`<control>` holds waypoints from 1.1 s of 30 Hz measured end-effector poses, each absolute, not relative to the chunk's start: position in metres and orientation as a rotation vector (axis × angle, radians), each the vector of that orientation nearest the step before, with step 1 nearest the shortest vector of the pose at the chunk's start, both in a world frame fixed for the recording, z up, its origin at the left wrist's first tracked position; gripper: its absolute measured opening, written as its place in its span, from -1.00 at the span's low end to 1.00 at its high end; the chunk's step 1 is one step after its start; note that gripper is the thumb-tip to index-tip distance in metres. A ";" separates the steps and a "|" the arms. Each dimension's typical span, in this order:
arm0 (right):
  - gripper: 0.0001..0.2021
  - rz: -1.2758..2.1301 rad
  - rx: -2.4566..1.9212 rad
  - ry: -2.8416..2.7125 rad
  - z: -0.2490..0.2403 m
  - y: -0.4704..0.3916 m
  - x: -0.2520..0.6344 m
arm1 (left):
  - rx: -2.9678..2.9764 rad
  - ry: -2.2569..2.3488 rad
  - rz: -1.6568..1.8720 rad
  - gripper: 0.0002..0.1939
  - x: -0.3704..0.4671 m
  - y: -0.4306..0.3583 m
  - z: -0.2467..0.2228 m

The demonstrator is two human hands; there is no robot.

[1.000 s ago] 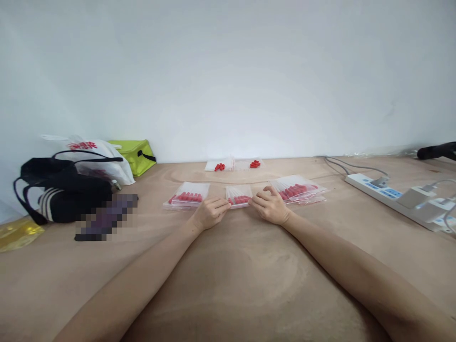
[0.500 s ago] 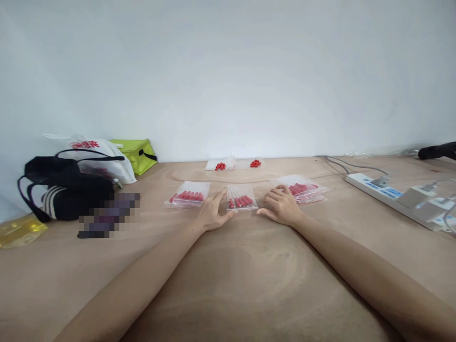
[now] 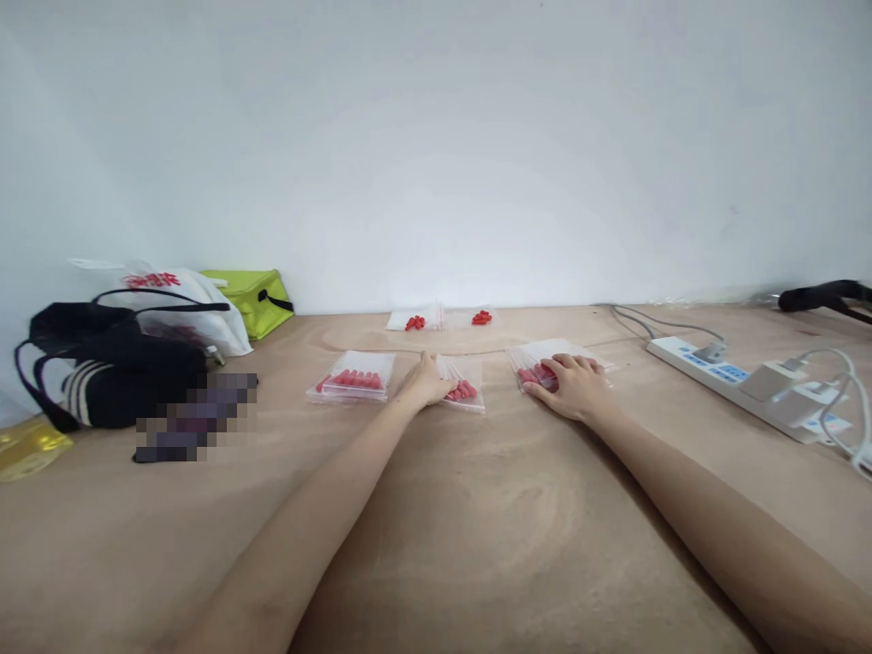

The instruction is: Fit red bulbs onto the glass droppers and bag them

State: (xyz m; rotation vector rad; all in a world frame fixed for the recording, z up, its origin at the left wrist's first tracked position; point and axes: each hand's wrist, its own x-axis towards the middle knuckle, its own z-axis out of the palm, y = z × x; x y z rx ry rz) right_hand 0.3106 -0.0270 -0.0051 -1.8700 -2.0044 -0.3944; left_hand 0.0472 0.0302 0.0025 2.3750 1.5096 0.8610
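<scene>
My left hand [image 3: 427, 381] rests at the left edge of a clear zip bag [image 3: 470, 371] and covers part of it. Its fingers point forward with the thumb apart, and it looks open. Red capsule-shaped pieces [image 3: 464, 391] lie along the near end of that bag. On the right, my right hand [image 3: 576, 385] lies open, fingers spread over a stack of similar bags [image 3: 541, 351] with red pieces inside, partly hidden by the hand. Left of my left hand sits another stack of filled bags [image 3: 351, 374].
Two small heaps of loose red pieces [image 3: 415, 323] [image 3: 481, 318] lie on bags near the wall. A black bag [image 3: 129, 381], a white plastic bag [image 3: 224, 313] and a green box bag [image 3: 255, 304] stand at left. A power strip [image 3: 728, 379] with chargers lies at right.
My right hand has moved right, from beside the middle bag onto the right stack. My left hand has shifted right over the middle bag's left edge. The view has shifted slightly.
</scene>
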 end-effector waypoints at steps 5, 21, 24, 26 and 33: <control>-0.57 -0.345 -1.895 -2.100 -0.001 -0.030 0.303 | 2.129 1.870 0.815 -0.56 0.033 0.022 0.018; -0.69 -0.420 -1.269 -1.875 -0.017 -0.012 0.262 | 2.162 2.477 0.808 -0.74 -0.087 0.008 0.055; -0.69 -0.411 -1.147 -2.029 -0.017 -0.015 0.232 | 2.542 2.447 0.968 -0.80 -0.073 0.001 0.053; -0.70 -0.383 -1.094 -2.131 -0.017 -0.016 0.215 | 2.819 2.095 1.136 -0.83 -0.056 -0.007 0.048; -0.74 -0.120 -0.956 -2.258 -0.017 -0.011 0.204 | 3.102 1.066 0.797 -0.75 0.008 -0.017 0.016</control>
